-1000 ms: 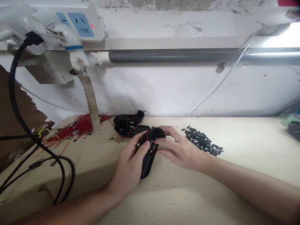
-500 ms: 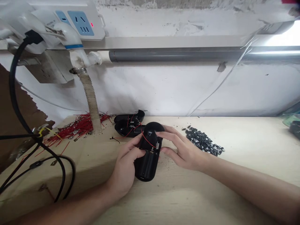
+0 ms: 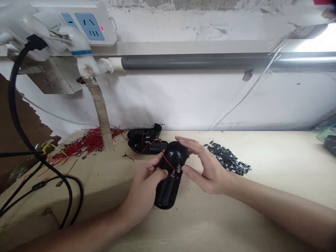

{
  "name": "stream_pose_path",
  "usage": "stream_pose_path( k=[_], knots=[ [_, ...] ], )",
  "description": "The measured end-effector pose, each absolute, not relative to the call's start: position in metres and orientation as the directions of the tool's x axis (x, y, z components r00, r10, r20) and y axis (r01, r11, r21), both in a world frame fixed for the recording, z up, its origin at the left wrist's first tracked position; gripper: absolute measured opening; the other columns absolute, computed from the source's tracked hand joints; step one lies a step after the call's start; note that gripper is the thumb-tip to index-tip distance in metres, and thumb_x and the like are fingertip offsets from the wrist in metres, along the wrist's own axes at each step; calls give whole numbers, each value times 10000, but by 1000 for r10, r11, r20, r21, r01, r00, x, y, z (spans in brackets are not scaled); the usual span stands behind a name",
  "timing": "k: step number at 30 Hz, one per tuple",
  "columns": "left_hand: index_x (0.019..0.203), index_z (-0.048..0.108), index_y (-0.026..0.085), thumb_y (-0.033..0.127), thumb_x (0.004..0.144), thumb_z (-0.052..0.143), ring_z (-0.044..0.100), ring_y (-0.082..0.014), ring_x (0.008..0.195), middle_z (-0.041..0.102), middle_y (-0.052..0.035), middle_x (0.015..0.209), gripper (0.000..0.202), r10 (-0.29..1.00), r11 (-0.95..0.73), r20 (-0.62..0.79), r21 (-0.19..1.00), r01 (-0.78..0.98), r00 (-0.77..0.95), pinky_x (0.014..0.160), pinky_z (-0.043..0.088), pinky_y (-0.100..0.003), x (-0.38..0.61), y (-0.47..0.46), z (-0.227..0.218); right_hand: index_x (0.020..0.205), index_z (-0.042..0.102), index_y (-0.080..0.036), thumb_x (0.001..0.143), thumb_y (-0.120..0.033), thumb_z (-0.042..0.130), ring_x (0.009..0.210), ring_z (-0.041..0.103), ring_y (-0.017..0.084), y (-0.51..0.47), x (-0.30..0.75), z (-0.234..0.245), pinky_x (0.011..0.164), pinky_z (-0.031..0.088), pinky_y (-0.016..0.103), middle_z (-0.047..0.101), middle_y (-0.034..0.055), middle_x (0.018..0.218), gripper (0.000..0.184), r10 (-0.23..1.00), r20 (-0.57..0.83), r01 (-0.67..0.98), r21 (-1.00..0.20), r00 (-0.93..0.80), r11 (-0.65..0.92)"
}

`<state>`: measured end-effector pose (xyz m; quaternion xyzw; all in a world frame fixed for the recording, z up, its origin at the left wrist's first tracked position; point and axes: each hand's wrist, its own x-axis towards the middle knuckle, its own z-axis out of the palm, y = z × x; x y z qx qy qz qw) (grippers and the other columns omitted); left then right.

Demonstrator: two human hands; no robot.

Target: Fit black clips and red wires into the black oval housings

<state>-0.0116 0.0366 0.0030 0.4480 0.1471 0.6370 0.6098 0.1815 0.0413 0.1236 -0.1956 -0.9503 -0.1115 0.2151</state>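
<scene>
My left hand holds a black plastic battery holder on the pale wooden tabletop, its fingers over the holder's left side. A thin red wire loops across the holder's domed far end, and its open compartment faces up near me. My right hand is spread around the dome, its thumb close to the right side. Two more black holder shells with red wires lie just behind.
A heap of small dark metal parts lies right of my right hand. Red wires with metal terminals lie at the back left, by a ribbed hose. A black cable hangs at the left below a power strip.
The holder has swung from a tilted pose to lying flatter, and it sits slightly nearer me. My right hand has lifted its fingers and spread them wider around the dome.
</scene>
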Motion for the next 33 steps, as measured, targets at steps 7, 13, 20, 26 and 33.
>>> stream_pose_path(
  k=[7,13,20,26,33],
  knots=[
    [1412,742,243,222,919,643,597,-160,920,730,-16,1048,503,815,-254,487,786,-564,313,778,462,-235,-14,32,12,1161,728,-181,1027,-183,604,626,601,90,33,165,131,519,502,218,731,1,845,183,640,521,636,-220,-565,740],
    [1584,600,210,533,1007,681,685,-186,983,736,-88,1203,667,826,-175,460,759,-627,326,831,553,-277,-9,36,2,1087,751,-152,999,-272,649,646,694,152,45,169,164,484,538,231,766,63,874,181,815,374,714,-403,-443,573],
    [1467,654,167,599,1024,636,692,-139,786,702,-145,1353,619,845,-134,374,840,-526,382,716,577,-299,-6,35,-1,1100,752,-60,1033,-80,552,612,669,111,67,204,253,514,520,196,760,140,919,212,963,268,875,-461,-24,150],
    [1333,705,189,584,1056,581,669,-143,804,719,-91,1168,498,828,-163,384,862,-481,408,734,564,-299,-7,34,1,1147,719,23,1006,65,438,776,783,224,66,273,315,746,607,356,742,278,1056,317,925,184,836,-512,333,-199],
    [1285,710,206,583,1053,597,652,-135,814,704,-59,1053,456,823,-124,353,876,-465,445,736,531,-278,-9,32,2,1115,727,27,964,104,425,800,783,188,64,342,342,896,589,399,737,267,1081,346,813,201,724,-601,547,-339]
  ],
)
